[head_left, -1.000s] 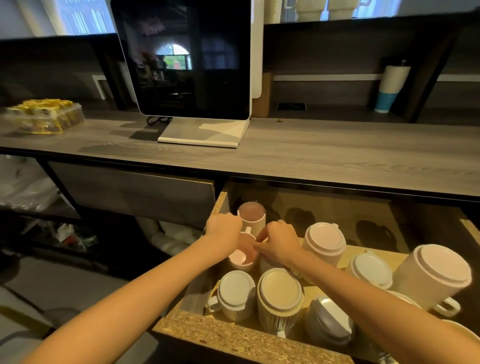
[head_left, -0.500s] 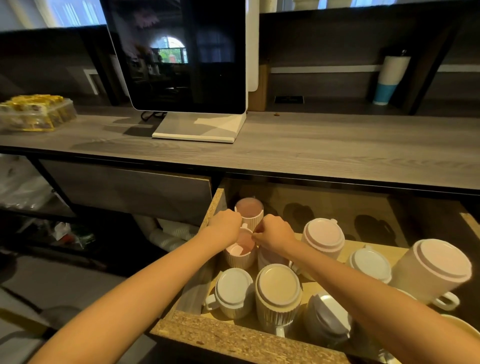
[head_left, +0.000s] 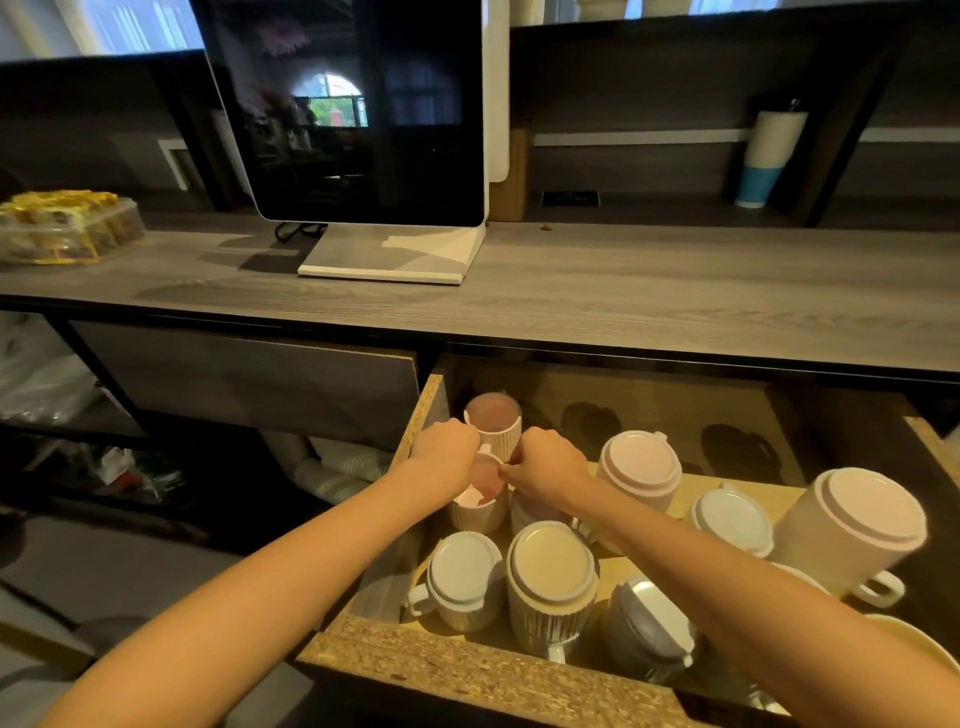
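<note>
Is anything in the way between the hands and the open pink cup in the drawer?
Nothing visible is. The left hand and right hand hold the cup at its rim, one on each side. A second cup stands just behind it, not between.

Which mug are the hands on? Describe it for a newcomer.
Under the grey counter, an open drawer holds mugs. Along its left side, the pink ribbed mug stands second from the back, rim gripped by the left hand and right hand. Only it and the rear mug show open tops; it is the nearer.
</note>
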